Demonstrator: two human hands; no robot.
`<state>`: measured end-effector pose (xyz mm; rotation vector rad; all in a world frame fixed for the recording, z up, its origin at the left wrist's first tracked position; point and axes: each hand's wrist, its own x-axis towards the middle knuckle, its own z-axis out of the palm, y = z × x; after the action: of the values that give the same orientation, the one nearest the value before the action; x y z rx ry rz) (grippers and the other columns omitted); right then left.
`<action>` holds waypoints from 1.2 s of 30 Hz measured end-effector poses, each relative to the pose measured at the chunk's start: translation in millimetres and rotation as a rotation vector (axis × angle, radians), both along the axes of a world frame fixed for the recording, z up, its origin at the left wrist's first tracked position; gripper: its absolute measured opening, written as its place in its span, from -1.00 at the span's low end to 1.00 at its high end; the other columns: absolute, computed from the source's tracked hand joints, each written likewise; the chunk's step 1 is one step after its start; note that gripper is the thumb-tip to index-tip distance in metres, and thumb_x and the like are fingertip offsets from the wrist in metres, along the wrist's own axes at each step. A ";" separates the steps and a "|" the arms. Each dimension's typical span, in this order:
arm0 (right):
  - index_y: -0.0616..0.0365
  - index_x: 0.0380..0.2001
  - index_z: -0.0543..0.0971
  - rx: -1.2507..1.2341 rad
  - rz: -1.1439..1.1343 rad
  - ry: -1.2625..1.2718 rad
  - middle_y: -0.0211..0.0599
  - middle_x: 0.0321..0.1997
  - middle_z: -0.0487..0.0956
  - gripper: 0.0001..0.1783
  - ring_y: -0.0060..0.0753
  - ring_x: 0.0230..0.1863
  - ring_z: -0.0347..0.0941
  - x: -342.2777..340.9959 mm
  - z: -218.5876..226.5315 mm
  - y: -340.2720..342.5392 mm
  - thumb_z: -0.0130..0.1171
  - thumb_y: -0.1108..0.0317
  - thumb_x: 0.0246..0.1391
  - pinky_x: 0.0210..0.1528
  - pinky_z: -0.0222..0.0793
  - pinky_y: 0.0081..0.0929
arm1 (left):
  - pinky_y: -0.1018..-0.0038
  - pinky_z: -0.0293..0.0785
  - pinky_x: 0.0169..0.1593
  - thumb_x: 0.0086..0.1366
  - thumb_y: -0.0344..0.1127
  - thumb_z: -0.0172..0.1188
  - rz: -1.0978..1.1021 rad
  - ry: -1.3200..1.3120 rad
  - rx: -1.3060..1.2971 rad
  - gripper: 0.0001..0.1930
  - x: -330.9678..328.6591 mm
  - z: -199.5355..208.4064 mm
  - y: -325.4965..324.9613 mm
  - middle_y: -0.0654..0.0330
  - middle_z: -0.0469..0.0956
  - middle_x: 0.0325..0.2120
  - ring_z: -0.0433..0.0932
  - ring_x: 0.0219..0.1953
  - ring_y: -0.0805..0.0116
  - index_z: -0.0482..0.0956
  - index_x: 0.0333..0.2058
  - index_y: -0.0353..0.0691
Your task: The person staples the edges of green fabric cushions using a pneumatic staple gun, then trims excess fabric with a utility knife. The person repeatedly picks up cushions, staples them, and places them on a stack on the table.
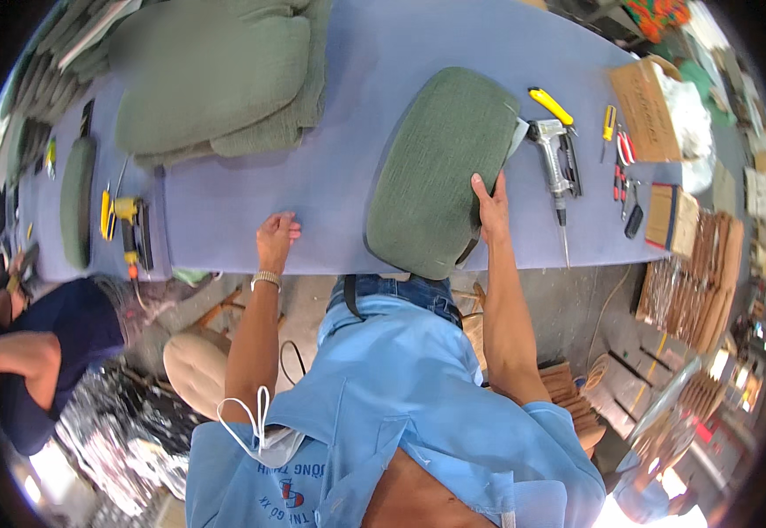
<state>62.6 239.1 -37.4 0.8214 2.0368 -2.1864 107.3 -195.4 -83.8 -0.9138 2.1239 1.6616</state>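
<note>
A dark green upholstered cushion (440, 167), rounded at its ends, lies aslant on the blue-grey table (339, 176), its near end reaching the front edge. My right hand (491, 209) grips its right side, thumb and fingers at the border; part of the fingers is hidden. A pale flap shows under the cushion's upper right side. Over the table's front edge, left of the cushion and apart from it, my left hand (277, 236) is empty, its fingers loosely curled and slightly apart.
Green padded pieces (216, 84) are stacked at the back left. Left stand a yellow staple gun (126, 220) and a narrow green pad (77, 202). An air tool (552, 158), a yellow-handled knife (550, 106), pliers and a cardboard box (645, 110) lie right. A co-worker (49, 361) sits at left.
</note>
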 end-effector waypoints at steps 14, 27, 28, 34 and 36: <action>0.17 0.10 0.61 0.226 -0.071 -0.109 -0.17 -0.16 0.74 -0.58 -0.32 -0.21 0.67 97.5 -50.4 92.4 0.28 0.21 0.25 -0.03 0.57 -0.38 | 0.38 0.44 0.07 0.52 0.23 -0.01 -0.319 -0.056 -0.110 -0.29 -48.6 9.5 169.4 0.05 0.60 0.01 0.54 0.02 0.29 0.50 0.18 -0.42; 0.29 -0.19 0.64 0.158 0.188 0.091 -0.30 -0.30 0.69 -0.69 -0.50 -0.27 0.63 131.8 -38.2 110.3 0.13 0.21 0.43 -0.15 0.60 -0.49 | 0.21 0.57 0.08 0.46 -0.05 0.19 -0.053 0.402 -0.348 -0.51 103.2 34.7 164.1 -0.10 0.64 0.03 0.66 0.04 0.07 0.55 0.20 -0.26; 0.29 -0.25 0.63 0.133 0.235 0.052 -0.31 -0.31 0.69 -0.67 -0.51 -0.30 0.62 143.5 -31.6 109.2 0.12 0.21 0.44 -0.17 0.60 -0.52 | 0.20 0.58 0.06 0.46 -0.06 0.18 0.001 0.391 -0.346 -0.53 136.9 30.2 157.1 -0.09 0.66 -0.02 0.68 -0.01 0.06 0.58 0.18 -0.24; 0.19 -0.26 0.67 0.126 0.804 -0.106 -0.29 -0.32 0.69 -0.71 -0.49 -0.31 0.63 234.8 -75.0 58.2 0.18 0.18 0.40 -0.24 0.58 -0.49 | 0.12 0.53 0.15 0.37 -0.05 0.24 0.274 -0.096 -0.358 -0.52 387.5 -84.0 119.8 -0.16 0.65 -0.03 0.63 0.04 -0.12 0.61 0.12 -0.24; 0.14 -0.13 0.68 0.486 1.028 -0.178 -0.21 -0.20 0.71 -0.73 -0.36 -0.20 0.65 241.2 -65.5 10.8 0.25 0.17 0.32 -0.13 0.57 -0.46 | 0.11 0.48 0.22 0.34 -0.05 0.27 0.308 -0.316 -0.331 -0.49 449.9 -104.6 124.9 -0.23 0.58 0.06 0.56 0.12 -0.18 0.59 0.13 -0.28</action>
<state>303.8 249.9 -102.9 -0.0850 2.1716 -1.0550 557.2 -70.4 -188.4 -1.5565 2.1465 1.1939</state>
